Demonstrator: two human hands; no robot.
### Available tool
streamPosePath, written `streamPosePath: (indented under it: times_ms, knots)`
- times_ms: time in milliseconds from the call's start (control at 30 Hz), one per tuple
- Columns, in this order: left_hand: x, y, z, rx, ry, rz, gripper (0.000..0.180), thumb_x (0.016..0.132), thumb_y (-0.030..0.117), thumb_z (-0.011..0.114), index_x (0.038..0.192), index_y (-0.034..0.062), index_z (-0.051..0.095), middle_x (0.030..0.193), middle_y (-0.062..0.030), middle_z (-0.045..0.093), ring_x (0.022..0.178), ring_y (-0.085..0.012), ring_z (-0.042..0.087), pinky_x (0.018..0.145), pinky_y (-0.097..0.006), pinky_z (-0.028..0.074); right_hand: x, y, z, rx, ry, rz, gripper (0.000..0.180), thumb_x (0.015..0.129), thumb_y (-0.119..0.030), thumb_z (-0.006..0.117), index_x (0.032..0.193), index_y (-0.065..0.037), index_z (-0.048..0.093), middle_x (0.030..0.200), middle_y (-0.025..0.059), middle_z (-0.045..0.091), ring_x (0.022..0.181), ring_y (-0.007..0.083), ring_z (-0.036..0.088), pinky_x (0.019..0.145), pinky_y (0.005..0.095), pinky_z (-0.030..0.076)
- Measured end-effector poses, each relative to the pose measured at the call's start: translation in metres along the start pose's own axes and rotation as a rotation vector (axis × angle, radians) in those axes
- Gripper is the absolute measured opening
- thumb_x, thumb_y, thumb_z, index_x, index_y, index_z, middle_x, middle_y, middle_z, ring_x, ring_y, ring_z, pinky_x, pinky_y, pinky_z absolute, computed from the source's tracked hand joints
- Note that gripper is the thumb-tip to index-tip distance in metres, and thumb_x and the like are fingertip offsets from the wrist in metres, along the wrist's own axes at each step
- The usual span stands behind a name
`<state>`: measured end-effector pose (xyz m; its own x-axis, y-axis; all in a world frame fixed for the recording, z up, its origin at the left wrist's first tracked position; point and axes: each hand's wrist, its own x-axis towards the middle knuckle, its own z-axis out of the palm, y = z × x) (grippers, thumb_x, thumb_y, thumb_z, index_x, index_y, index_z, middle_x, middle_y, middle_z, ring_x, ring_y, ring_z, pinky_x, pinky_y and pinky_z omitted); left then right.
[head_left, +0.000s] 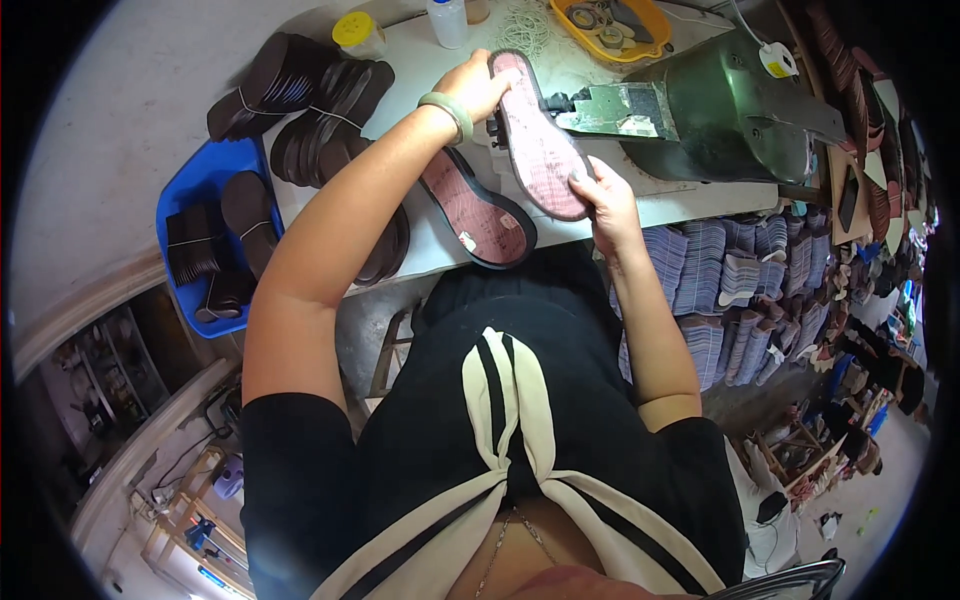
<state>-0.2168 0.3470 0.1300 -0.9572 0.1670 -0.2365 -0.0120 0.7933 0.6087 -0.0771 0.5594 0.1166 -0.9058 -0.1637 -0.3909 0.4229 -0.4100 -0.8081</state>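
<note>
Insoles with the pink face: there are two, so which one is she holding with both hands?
The upper insole, by the green machine: left hand grips its far end, right hand its near end. The other insole lies flat on the table, untouched.

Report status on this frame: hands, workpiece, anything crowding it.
Left hand and right hand grip opposite ends of the pink insole. Second insole lies beneath on the table. Green machine close alongside.

Shoe workshop: bench (pixel 420 60) carried a green machine (pixel 720 110); dark soles (pixel 310 100) stood bundled, a blue tray (pixel 200 180) held more, striped insoles (pixel 730 270) were stacked alongside.
</note>
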Motion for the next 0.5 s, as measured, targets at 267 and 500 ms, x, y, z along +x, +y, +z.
streamPosePath:
  times_ms: [267,500]
  knots:
    - [-0.051,-0.027,0.014,-0.152,0.287,-0.021,0.071,0.085,0.044,0.057,0.139,0.0055,0.031,0.119,-0.0274,0.054,0.108,-0.0388,0.054,0.092,-0.042,0.043,0.002,0.037,0.076,-0.744,-0.026,-0.385,0.045,0.084,-0.013,0.062,0.123,0.004,0.047,0.107,0.0167,0.062,0.095,0.0250,0.062,0.084,0.0327,0.048]
    - [-0.145,-0.154,-0.010,-0.740,0.294,-0.167,0.048,0.084,0.013,0.062,0.126,-0.0024,0.044,0.106,-0.0141,0.063,0.095,-0.0180,0.060,0.081,-0.028,0.046,-0.014,0.073,0.097,-1.260,-0.642,-0.748,0.067,0.070,-0.028,0.075,0.127,-0.006,0.047,0.136,0.0199,0.041,0.126,0.0333,0.040,0.100,0.0462,0.034]
